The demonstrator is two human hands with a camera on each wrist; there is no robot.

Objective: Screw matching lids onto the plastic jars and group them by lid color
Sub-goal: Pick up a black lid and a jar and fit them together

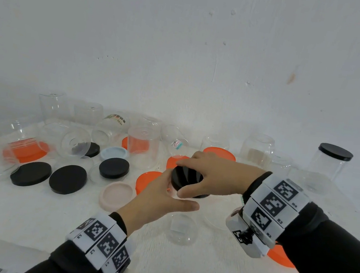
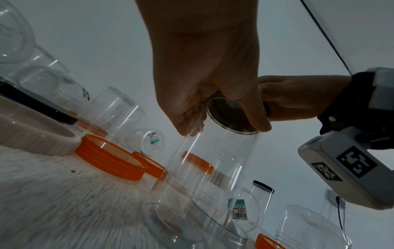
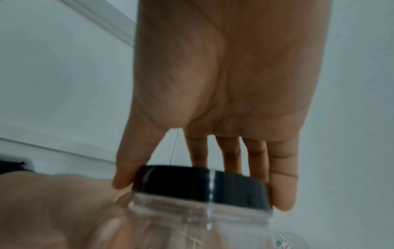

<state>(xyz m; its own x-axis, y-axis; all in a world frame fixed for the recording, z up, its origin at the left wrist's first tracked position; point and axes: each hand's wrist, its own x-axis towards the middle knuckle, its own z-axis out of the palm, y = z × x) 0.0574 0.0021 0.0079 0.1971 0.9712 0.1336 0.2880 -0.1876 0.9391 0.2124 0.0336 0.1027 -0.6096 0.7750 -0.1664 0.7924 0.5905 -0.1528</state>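
A clear plastic jar point(image 2: 209, 171) stands upright near the table's middle, and my left hand point(image 1: 161, 199) grips it just under its neck. A black lid point(image 1: 186, 179) sits on the jar's mouth. My right hand point(image 1: 210, 175) comes from the right, thumb and fingers curled round the lid's rim. In the right wrist view the black lid point(image 3: 200, 185) caps the clear jar point(image 3: 192, 219), with fingertips point(image 3: 281, 193) pressed on its side. In the left wrist view, my left hand point(image 2: 204, 84) is wrapped round the jar's top.
Loose black lids point(image 1: 67, 179), orange lids point(image 1: 219, 153), a pink lid point(image 1: 116, 195) and a pale blue lid point(image 1: 114, 153) lie on the white table point(image 1: 25, 211) among several clear jars. A jar with a black lid point(image 1: 330, 162) stands back right. A wall is behind.
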